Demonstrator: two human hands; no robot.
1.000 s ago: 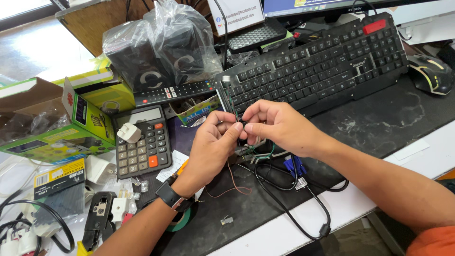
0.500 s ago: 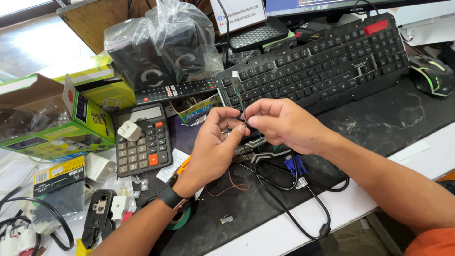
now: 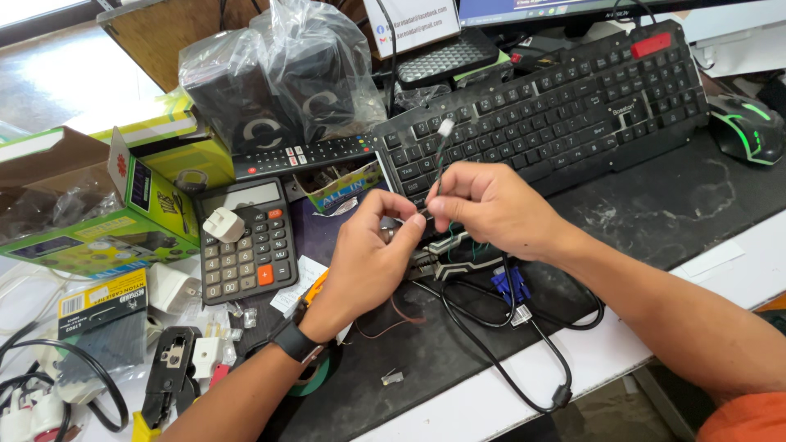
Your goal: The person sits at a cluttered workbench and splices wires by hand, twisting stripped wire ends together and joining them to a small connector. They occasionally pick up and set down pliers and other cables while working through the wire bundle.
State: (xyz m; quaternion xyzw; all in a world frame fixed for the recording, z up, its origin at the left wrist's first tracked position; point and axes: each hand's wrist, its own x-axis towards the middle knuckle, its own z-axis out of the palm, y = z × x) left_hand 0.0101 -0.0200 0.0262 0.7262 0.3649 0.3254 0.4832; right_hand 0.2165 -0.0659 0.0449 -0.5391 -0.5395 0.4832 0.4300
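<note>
Change since earlier frame: the thin twisted wire lead (image 3: 440,155) now stands higher above both hands, its white tip over the keyboard keys; the hands remain at the same spot on the desk.
Wire lead: thin, dark, twisted strands with a small white connector at the top end; near upright, its lower end pinched between the two hands.
Right hand (image 3: 491,209): fingers closed on the lead, thumb and forefinger pinching it just below the upright section.
Left hand (image 3: 368,262): fingers closed around the lower part of the lead, touching the right hand's fingertips; a black wristband (image 3: 296,342) sits on the wrist.
Below the hands: black cable (image 3: 524,360) looping over the desk edge, with a blue plug (image 3: 508,282) just beside the right wrist.
Behind the hands: black keyboard (image 3: 565,106) with a red key at its top right corner.
Left of the hands: black desk calculator (image 3: 246,241) with a small white plug adapter (image 3: 221,223) lying on it; black remote control (image 3: 303,155) above it.
Farther left: green and yellow cardboard box (image 3: 106,221).
Far right: black mouse with green lighting (image 3: 749,127).
Support: dark desk (image 3: 696,205) surface, dusty, with a white front edge.
</note>
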